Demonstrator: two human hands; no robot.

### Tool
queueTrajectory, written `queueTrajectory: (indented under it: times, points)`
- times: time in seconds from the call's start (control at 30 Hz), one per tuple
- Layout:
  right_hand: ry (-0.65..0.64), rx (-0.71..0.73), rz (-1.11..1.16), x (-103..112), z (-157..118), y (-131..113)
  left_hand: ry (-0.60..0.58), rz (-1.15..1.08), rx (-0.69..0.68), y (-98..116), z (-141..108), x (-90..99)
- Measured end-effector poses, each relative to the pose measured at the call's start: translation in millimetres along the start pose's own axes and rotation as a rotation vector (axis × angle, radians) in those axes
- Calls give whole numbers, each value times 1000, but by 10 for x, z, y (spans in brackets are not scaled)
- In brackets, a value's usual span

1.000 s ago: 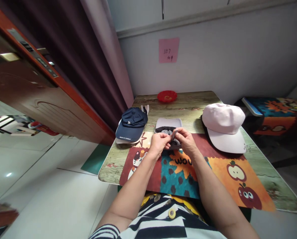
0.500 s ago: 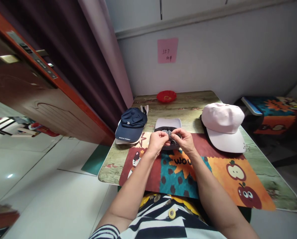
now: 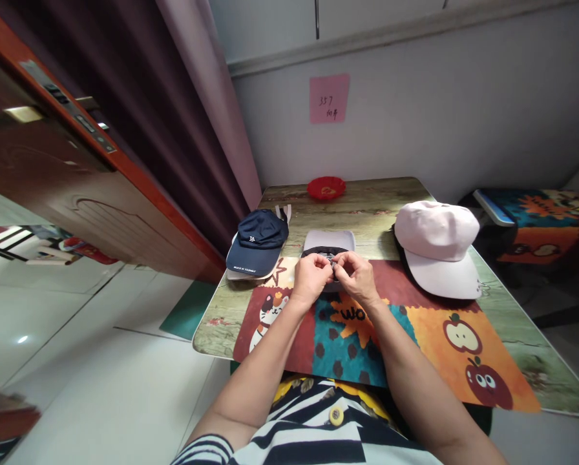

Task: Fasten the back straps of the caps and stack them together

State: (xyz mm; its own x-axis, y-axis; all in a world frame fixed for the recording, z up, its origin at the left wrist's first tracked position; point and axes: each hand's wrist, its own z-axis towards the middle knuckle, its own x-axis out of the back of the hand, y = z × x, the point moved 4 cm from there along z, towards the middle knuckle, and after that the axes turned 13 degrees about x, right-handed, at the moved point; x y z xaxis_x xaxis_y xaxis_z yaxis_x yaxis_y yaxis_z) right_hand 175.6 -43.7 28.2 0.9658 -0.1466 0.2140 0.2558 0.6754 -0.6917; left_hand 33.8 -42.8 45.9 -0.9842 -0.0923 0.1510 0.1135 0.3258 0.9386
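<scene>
At table centre, just past the far edge of the cartoon mat (image 3: 367, 336), sits the grey cap (image 3: 328, 242), brim pointing away and back opening toward me. Both hands meet at that opening. Left hand (image 3: 311, 279) and right hand (image 3: 360, 278) are each pinched shut on the back strap (image 3: 332, 261), thumbs and forefingers nearly touching one another over a small buckle. The buckle is too small to read; I can't tell whether the strap end is threaded or loose.

How I'd run this step, as a judgement:
- Keep one hand as anchor on the buckle and let the other feed the strap. Two hands pulling at once just drags the cap.
- Keep the cap resting on the table (image 3: 367, 206) so the crown carries the weight and the pinch stays light.
- Pull along the strap's line, not upward, or the thin webbing twists in the slot.
- Work close to the buckle; a grip further out lets the strap buckle up.

Neighbours are well apart: navy cap (image 3: 258, 242) to the left, pink cap (image 3: 437, 245) to the right, red dish (image 3: 326, 188) by the wall. Elbows have room.
</scene>
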Motion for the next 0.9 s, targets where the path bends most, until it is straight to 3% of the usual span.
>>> queueTrajectory:
  times: [0.17,0.37,0.53,0.9]
  points:
    - [28,-49,6,7,-17,36,36,114,-56,0,2,-8]
    - [77,85,-185,28,-10,-54,85,210,-118,14,6,-15]
    - [71,157,-289,26,-24,-72,46,183,-128,-5,11,-29]
    - [-33,90,-161,18,5,-74,18,130,-90,-21,18,-10]
